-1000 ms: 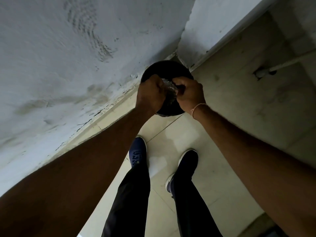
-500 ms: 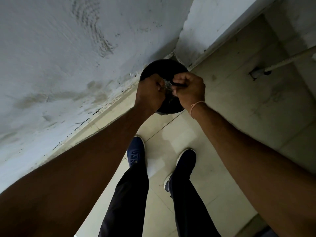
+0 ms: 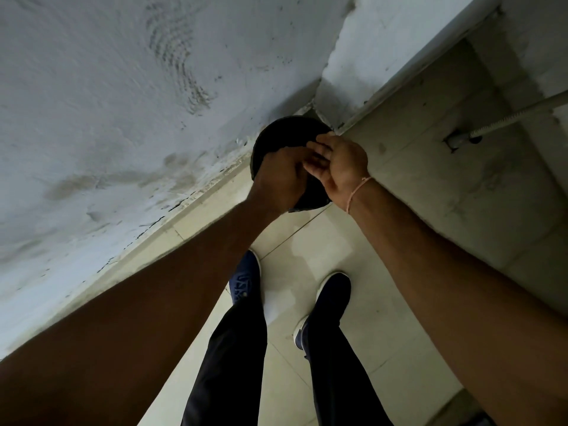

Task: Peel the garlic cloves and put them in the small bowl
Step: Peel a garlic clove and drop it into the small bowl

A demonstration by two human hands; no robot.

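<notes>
1. Head view: both hands meet above a dark round bin [image 3: 278, 139] that stands on the floor [image 3: 322, 250] in the corner where two walls meet. The left hand [image 3: 281, 179] is curled, its back to the camera. The right hand [image 3: 339, 167] lies against it with fingers [image 3: 318, 149] fairly straight and spread.
2. I cannot tell what either grip has hold of. No garlic clove shows between the hands, and no small bowl is in the frame, so where the task's things are cannot be told.
3. Risk, as I judge it: if a clove sits in the left grip, it could slip into the bin along with the skin, since the hands work right over the opening.
4. Loose skin could miss the bin and land on the floor by the shoes [image 3: 246, 281].
5. Hard to make out: the bin's inside is black, and the hands cover much of its near side. The left palm is hidden. The light is dim.
</notes>
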